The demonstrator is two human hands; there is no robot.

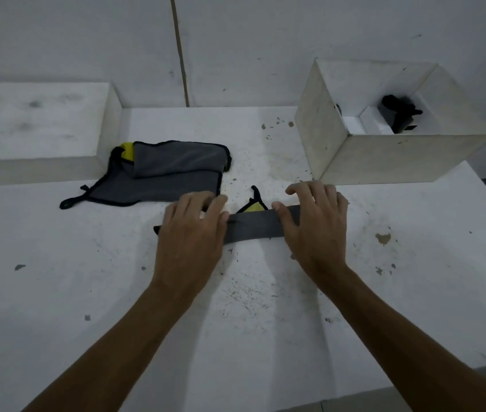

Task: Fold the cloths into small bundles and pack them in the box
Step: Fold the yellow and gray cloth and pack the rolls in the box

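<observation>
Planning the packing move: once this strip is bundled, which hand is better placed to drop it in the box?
Probably the right hand: it presses the folded cloth on the side nearer the box, which stands far right.

Scuffed white table (57,292), perhaps foam block (37,126) rear-left.

Two hands were seen, the left hand (189,230) and the right hand (314,221), both laid on one cloth. Three cloths were counted in all: one grey strip (255,226) under the hands, one loose cloth (161,176) lying further back on the left, and one dark bundle (399,114) inside the box. One open box (384,162) was counted at the right. One raised white block (37,126) was counted at the left. One table (265,307) was seen beneath everything. More cloths in the box could not be ruled out.
</observation>
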